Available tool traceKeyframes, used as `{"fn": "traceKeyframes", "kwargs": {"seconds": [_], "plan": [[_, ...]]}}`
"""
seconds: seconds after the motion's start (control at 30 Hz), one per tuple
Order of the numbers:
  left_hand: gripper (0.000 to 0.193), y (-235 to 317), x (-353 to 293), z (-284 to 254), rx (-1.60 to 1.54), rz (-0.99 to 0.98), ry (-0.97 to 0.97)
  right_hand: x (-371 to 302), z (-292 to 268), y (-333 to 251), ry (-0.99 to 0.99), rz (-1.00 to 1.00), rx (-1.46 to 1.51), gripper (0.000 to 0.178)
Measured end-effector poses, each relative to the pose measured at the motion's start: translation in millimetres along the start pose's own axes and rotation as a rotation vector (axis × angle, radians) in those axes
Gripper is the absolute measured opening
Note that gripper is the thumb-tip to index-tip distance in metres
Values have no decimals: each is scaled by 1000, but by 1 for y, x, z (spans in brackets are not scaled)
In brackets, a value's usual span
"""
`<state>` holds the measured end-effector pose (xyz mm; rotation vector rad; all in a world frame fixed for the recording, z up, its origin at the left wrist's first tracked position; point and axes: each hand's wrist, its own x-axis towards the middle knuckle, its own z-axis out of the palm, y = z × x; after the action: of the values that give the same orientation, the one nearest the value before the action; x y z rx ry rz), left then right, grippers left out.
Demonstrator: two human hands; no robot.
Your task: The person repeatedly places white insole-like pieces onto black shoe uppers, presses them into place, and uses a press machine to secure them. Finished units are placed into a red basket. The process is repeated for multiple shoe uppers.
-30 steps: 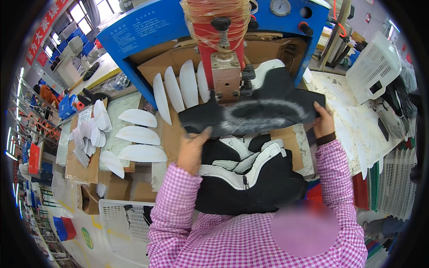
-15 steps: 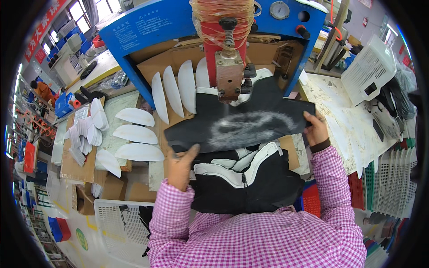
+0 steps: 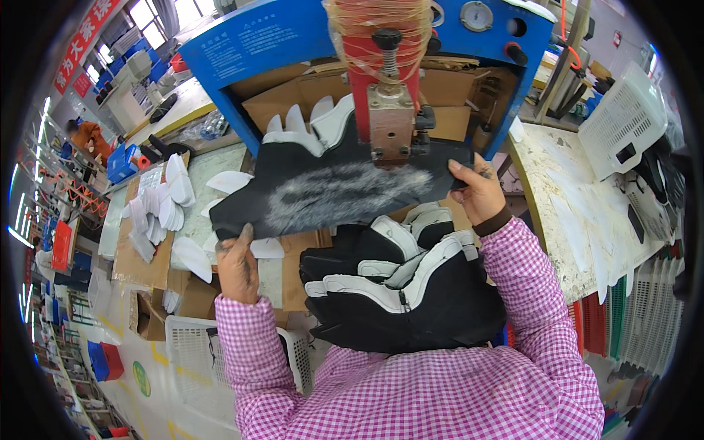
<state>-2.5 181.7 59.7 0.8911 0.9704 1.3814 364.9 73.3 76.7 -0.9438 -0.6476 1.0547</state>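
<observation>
My left hand (image 3: 238, 270) grips the left end of a black boot-upper-like piece (image 3: 246, 187), thumb on top. My right hand (image 3: 480, 192) pinches its right end. The piece is held flat and carries a whitish, scuffed oval patch. Its far edge, with white padding-like trim, lies to the left of the metal press head (image 3: 389, 128), whose lower end hides part of it. Nearer my body sits a stack of similar black pieces with white trim (image 3: 411, 315). White half-moon pieces (image 3: 296, 117) stick out behind the held piece.
A blue machine frame (image 3: 242, 51) with a gauge (image 3: 477, 16) surrounds the red press column. More white pieces (image 3: 158, 205) are piled on cardboard at left. A white basket (image 3: 198, 359) stands below left. At right are a worktable (image 3: 543, 198) and a tilted white crate (image 3: 623, 121).
Both hands have carried the black piece leftward under the press head, covering several white half-moon pieces. The view has shifted slightly, and more of the near stack shows.
</observation>
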Motion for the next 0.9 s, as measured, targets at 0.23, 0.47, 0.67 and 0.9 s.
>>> {"fn": "traceKeyframes", "kwargs": {"seconds": [0.23,0.47,0.67,0.9], "plan": [[15,13,22,0,-123,96,-60,2,12,12,-64,-18,-120,25],[19,11,12,-1,-74,47,-77,-2,1,1,-13,-116,-114,25],[11,-23,-17,55,-126,-97,-172,-56,-42,-39,162,-177,-209,25],[6,3,-88,10,-296,-83,-57,-152,-58,-43,-98,89,-318,37]]}}
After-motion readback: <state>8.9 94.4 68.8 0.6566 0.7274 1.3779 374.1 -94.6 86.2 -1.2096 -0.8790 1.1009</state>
